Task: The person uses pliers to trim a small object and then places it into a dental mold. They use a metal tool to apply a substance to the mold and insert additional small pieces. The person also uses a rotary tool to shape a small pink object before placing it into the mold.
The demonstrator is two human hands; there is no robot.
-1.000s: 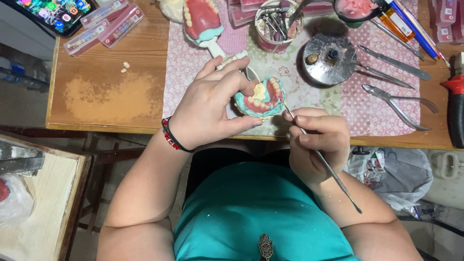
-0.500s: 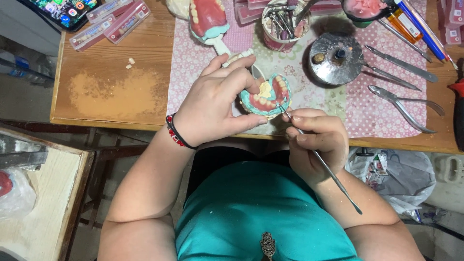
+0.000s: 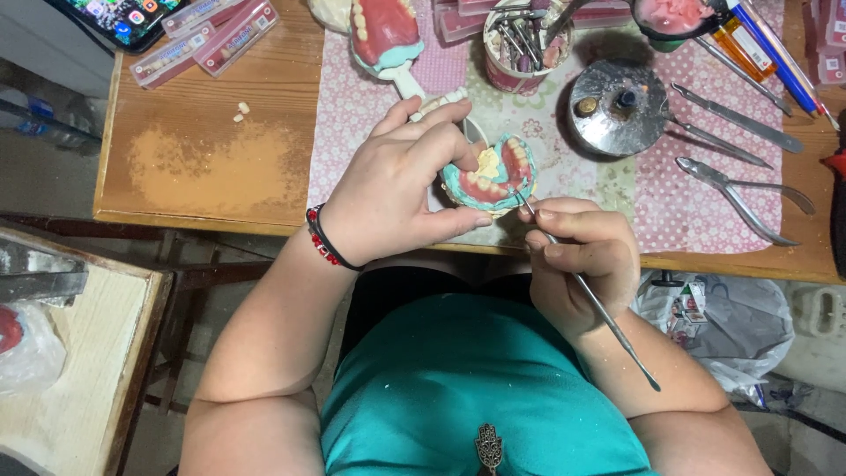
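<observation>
My left hand (image 3: pixel 397 189) grips a denture model (image 3: pixel 490 176) with pink wax gums, pale teeth and a teal base, held just over the near table edge. My right hand (image 3: pixel 577 260) pinches a thin metal carving tool (image 3: pixel 589 291) like a pen. The tool's tip touches the pink wax on the model's right side, and its long handle points back toward my body. A red and black bead bracelet (image 3: pixel 324 240) circles my left wrist.
The wooden table (image 3: pixel 203 167) carries a pink patterned mat (image 3: pixel 714 189). On it lie a second denture model (image 3: pixel 383 35), a cup of tools (image 3: pixel 524 44), a round metal dish (image 3: pixel 621 110), pliers (image 3: pixel 740 198) and several flat instruments. Tooth strips (image 3: pixel 207 40) and a phone sit far left.
Both hands and the model keep their places; only small shifts of the tool tip on the wax show. The camera view has drifted slightly.
</observation>
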